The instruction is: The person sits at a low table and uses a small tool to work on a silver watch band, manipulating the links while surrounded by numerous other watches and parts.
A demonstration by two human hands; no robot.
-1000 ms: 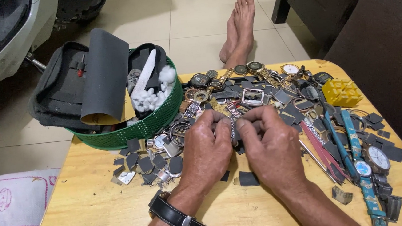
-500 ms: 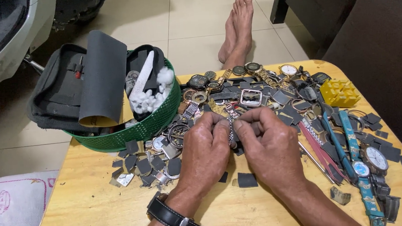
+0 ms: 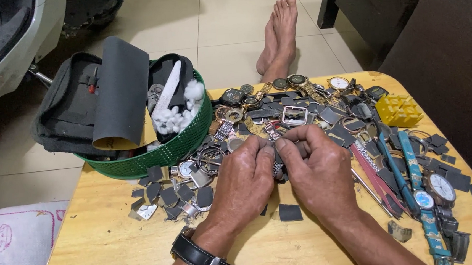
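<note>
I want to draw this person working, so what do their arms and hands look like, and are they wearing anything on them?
Both arms are bare, with no sleeves showing and no gloves. The left hand has a black strap with a silver metal buckle around its wrist. The right hand has nothing on its wrist. No rings show on the fingers that can be seen.

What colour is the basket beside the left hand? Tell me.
Green: the perforated plastic basket shows best in the head view, just beyond the left hand.

A single head-worn camera is looking steeply down and forward, sitting close above the hands [image 3: 283,173] and wooden worktop [image 3: 105,236], taking in tiled floor [image 3: 212,23] beyond.
</note>
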